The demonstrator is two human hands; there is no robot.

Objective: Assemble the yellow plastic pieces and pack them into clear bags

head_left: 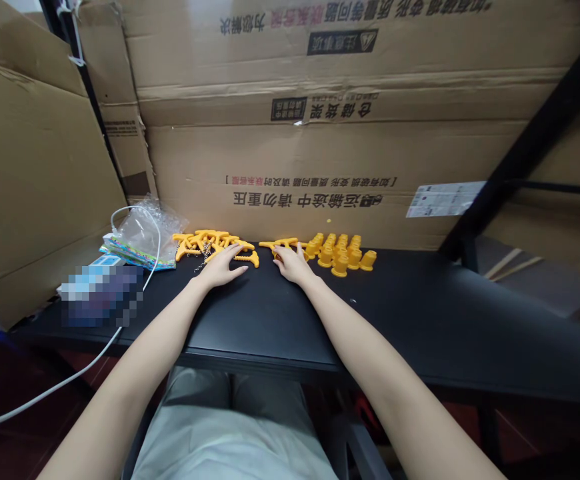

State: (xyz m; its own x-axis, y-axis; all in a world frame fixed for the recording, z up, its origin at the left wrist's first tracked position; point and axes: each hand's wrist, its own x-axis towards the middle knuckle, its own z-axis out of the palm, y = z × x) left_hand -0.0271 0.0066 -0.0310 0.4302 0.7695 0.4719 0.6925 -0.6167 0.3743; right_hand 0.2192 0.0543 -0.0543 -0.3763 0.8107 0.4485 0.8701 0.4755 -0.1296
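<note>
My left hand (221, 267) rests at the near right side of a pile of yellow T-shaped plastic pieces (215, 237), its thumb and fingers apart. Thin dark chains (205, 250) lie among these pieces. By its fingertips sits one yellow T-shaped piece with a ridged stem (248, 257). My right hand (293, 264) is over a smaller group of yellow T-shaped pieces (283, 243), fingers spread and partly covering them. Just right of it stand several yellow flanged plastic cups (340, 257), close together. I see nothing gripped in either hand.
Everything lies on a black table (270, 327). Cardboard (290, 153) with upside-down printing stands behind it. To the left are a clear plastic bag (143, 230), a blurred-out object (100, 293) and a white cable (95, 360) crossing the table edge.
</note>
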